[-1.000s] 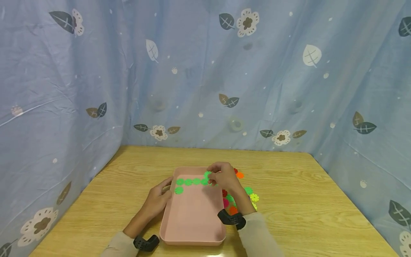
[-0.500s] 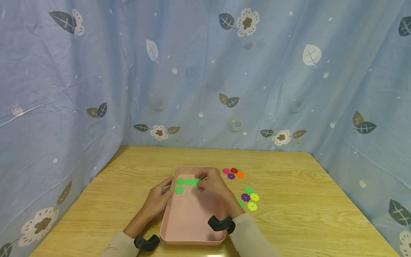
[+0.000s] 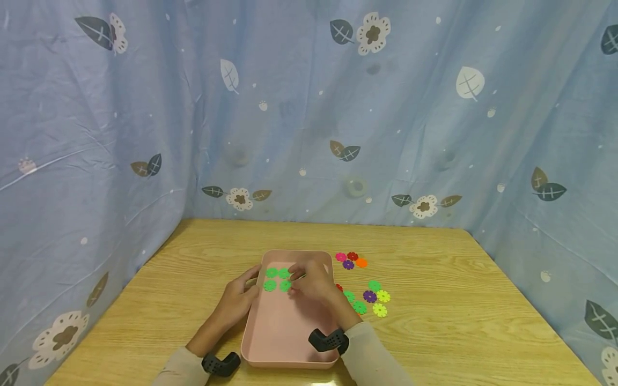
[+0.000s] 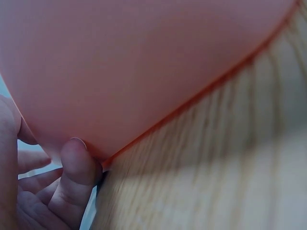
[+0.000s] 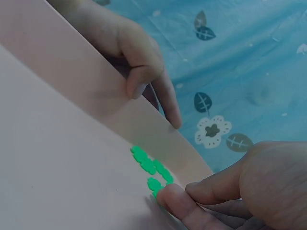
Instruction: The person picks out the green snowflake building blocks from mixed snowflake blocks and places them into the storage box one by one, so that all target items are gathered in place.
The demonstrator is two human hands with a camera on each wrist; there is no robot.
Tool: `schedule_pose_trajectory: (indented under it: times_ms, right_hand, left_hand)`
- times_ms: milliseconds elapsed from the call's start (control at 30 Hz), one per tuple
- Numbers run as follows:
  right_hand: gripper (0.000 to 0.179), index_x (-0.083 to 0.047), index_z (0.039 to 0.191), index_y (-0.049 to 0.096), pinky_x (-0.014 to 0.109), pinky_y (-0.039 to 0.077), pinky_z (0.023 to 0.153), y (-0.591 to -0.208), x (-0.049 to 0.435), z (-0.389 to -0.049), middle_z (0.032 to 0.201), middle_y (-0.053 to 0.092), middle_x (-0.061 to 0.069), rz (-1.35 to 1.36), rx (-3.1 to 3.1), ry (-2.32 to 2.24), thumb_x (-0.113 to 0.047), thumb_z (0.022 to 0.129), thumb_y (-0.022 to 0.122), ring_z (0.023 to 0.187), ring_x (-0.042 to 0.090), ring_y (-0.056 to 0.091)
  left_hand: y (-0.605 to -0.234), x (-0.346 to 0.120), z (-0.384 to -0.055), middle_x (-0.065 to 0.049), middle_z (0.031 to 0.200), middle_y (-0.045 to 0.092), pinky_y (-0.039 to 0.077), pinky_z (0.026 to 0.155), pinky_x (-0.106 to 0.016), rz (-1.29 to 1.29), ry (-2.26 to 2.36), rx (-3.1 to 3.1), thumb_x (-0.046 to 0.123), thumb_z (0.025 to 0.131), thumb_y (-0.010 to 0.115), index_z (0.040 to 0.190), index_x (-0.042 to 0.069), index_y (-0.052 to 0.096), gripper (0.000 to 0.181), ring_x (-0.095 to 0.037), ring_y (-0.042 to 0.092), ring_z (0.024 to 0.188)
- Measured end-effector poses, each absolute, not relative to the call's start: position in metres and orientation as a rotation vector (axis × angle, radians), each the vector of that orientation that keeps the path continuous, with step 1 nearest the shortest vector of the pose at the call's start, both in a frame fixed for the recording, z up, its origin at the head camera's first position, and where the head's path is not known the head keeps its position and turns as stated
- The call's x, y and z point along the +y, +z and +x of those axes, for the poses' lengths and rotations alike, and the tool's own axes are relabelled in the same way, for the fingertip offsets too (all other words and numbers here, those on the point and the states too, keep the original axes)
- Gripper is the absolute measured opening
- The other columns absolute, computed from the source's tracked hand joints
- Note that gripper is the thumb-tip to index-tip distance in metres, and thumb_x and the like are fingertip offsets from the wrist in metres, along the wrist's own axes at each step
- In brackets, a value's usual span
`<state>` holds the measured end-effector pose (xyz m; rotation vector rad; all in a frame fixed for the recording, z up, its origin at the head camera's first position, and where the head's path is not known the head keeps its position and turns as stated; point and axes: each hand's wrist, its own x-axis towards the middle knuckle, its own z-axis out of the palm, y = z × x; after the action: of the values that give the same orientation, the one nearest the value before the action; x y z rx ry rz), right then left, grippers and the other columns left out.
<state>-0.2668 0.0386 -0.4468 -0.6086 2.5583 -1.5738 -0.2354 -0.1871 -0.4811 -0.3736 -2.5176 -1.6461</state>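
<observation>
A pink rectangular tray (image 3: 289, 332) lies on the table, its left side gripped by my left hand (image 3: 240, 296). The left thumb lies at the rim while the fingers reach round outside it, as the right wrist view shows. Inside the tray, my right hand (image 3: 311, 280) pinches a green snowflake disc (image 3: 285, 286) between thumb and fingertips, low over the tray floor. To its left lies another green disc (image 3: 269, 286). Behind them is a row of green discs (image 3: 272, 272), whose right part is hidden by the right hand.
Right of the tray, several loose snowflake discs lie on the wooden table (image 3: 434, 279): green (image 3: 374, 286), purple (image 3: 369, 296) and yellow (image 3: 380, 310). Further back are pink (image 3: 340, 257), red (image 3: 353, 256) and orange (image 3: 361, 262) ones. A patterned curtain (image 3: 309, 107) surrounds the table.
My right hand has moved left and slightly toward me across the tray, carrying the green snowflake disc to the spot beside the lone front disc. The left hand keeps its hold.
</observation>
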Motion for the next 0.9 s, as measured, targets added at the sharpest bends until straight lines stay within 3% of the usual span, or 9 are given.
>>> schedule_pose_trajectory:
  times_ms: [200,633,900]
  right_hand:
    - [0.031,0.015,0.119,0.065,0.032,0.062,0.07,-0.4485,0.0376,-0.2683,0.101,0.07,0.024,-0.521,2.435,-1.661,0.012,0.087,0.065,0.079,0.027,0.075]
    - [0.037,0.008,0.118,0.069,0.03,0.06,0.078,-0.4464,0.0374,-0.2686,0.106,0.073,0.015,-0.565,2.467,-1.563,0.0,0.084,0.078,0.099,0.025,0.071]
    - [0.039,0.009,0.121,0.067,0.034,0.061,0.076,-0.4446,0.0392,-0.2665,0.108,0.072,0.019,-0.592,2.468,-1.572,0.001,0.084,0.076,0.095,0.027,0.072]
  left_hand:
    - [-0.4804,-0.1871,-0.2362,-0.022,0.146,0.053,0.06,0.081,-0.033,-0.377,-1.637,-2.514,0.005,0.097,0.049,0.153,0.001,0.042,0.057,-0.04,0.063,0.12]
    - [-0.4815,-0.1888,-0.2366,-0.023,0.146,0.052,0.061,0.08,-0.034,-0.38,-1.66,-2.502,0.007,0.098,0.049,0.154,0.002,0.041,0.056,-0.042,0.063,0.12]
    - [-0.482,-0.1884,-0.2361,-0.023,0.147,0.052,0.06,0.079,-0.032,-0.385,-1.655,-2.51,0.008,0.099,0.049,0.154,0.002,0.042,0.055,-0.042,0.063,0.12]
